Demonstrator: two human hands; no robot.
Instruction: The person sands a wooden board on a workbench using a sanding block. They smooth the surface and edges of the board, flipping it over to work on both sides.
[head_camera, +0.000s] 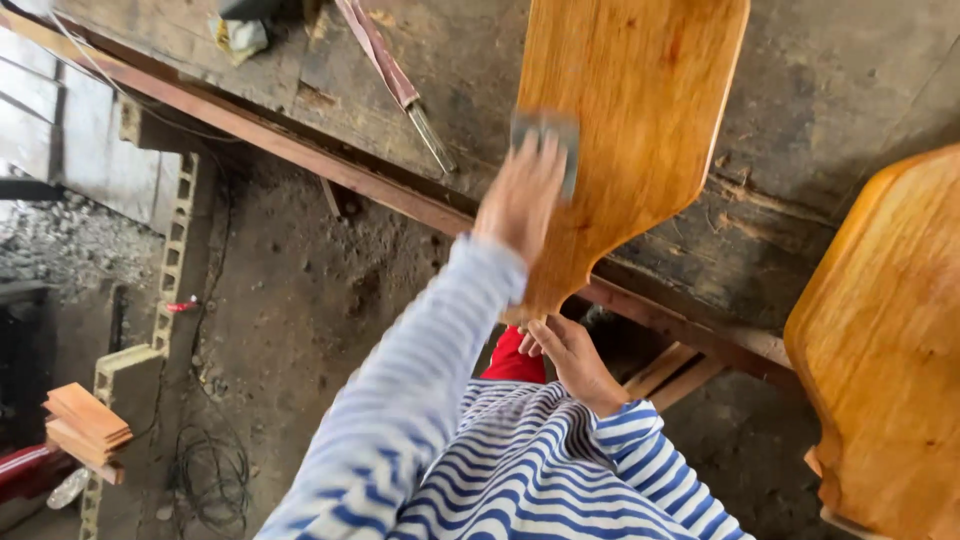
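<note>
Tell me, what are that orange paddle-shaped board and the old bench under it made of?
The board looks like wood with a glossy orange-brown coat, probably varnish or oil: grain lines show and it shines. The bench seems to be rough, unfinished wood, grey, cracked and stained.

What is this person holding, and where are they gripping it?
The right hand grips the wooden board at its narrow handle end. The left hand presses a small grey pad flat against the board's face.
</note>
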